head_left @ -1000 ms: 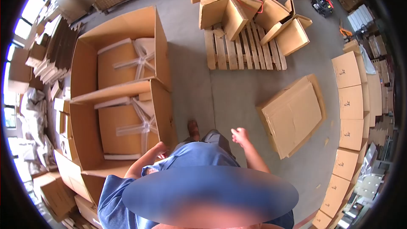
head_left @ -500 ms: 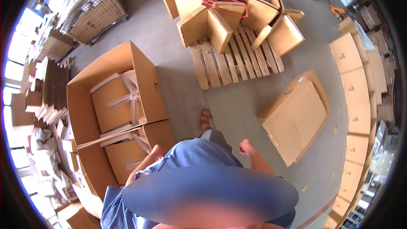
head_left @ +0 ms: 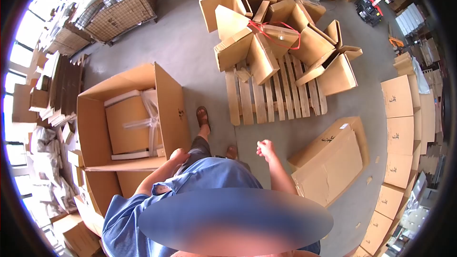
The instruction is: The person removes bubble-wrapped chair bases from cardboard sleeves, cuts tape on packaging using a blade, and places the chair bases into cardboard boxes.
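Note:
My left hand (head_left: 179,156) hangs at my left side, loosely curled, next to the near corner of a large open cardboard box (head_left: 169,109). No object shows in it, and I cannot tell if it touches the box. Inside that box lie a flat brown cardboard panel (head_left: 126,126), white edge strips and clear plastic wrap (head_left: 151,123). Out in front of my body is my right hand (head_left: 265,150), its fingers curled in and nothing visible in them. To its right, a closed long carton (head_left: 328,162) lies on the floor, apart from the hand.
Ahead stands a wooden pallet (head_left: 273,102) bearing several folded cardboard pieces (head_left: 264,59) and a red strap (head_left: 299,43). A row of cartons (head_left: 399,135) lines the right side. A wire-mesh cage (head_left: 116,19) is at the far left, a pallet jack (head_left: 370,10) at the far right.
I have stepped forward, so the boxes and pallet sit lower in view. My left foot has come ahead. The right hand has swung forward and slightly inward.

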### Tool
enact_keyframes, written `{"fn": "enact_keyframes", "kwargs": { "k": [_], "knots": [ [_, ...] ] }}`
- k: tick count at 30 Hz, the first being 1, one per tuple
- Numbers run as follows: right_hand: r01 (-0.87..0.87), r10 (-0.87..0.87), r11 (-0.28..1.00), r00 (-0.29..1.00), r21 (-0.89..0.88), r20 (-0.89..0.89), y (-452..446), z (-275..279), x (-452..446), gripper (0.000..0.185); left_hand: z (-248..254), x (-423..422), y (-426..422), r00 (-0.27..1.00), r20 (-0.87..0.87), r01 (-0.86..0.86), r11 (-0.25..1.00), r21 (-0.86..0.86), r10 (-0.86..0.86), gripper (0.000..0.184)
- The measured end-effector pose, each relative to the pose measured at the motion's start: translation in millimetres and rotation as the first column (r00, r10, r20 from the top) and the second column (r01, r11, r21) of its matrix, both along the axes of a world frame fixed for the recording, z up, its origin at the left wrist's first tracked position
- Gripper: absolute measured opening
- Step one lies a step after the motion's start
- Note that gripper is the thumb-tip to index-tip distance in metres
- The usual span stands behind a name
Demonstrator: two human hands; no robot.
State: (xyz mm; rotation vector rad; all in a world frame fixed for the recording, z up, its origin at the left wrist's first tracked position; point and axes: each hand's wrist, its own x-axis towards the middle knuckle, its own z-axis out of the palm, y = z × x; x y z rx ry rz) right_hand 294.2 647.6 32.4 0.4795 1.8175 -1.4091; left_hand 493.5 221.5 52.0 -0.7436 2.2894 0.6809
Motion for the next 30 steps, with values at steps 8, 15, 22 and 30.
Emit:
{"fn": "enact_keyframes", "kwargs": {
  "k": [8,15,22,30],
  "knots": [
    [-0.070,0.020,0.977,0.971,0.204,0.237,-30.8,-52.1,18.3,0.025,-74.1,-115.6,-118.4,0.984,-0.017,0.176,0.984,-0.018,-0.176,0.045],
    [0.047,-0.091,0.991,0.919,0.122,0.384,-111.8,-6.9,-67.2,0.024,42.6,-276.6,-209.2,0.965,-0.165,0.159,0.957,-0.243,-0.203,0.037],
    [-0.079,0.061,0.985,0.992,0.155,0.114,-216.9,20.6,-243.7,0.024,24.9,-326.3,-292.9,0.966,-0.230,0.066,0.972,-0.225,-0.119,0.030],
    [-0.129,0.114,0.979,0.988,0.159,0.099,-330.2,-13.8,-410.3,0.021,-22.2,-337.2,-358.0,0.940,-0.322,0.149,0.984,0.096,-0.111,0.029]
  ]
}}
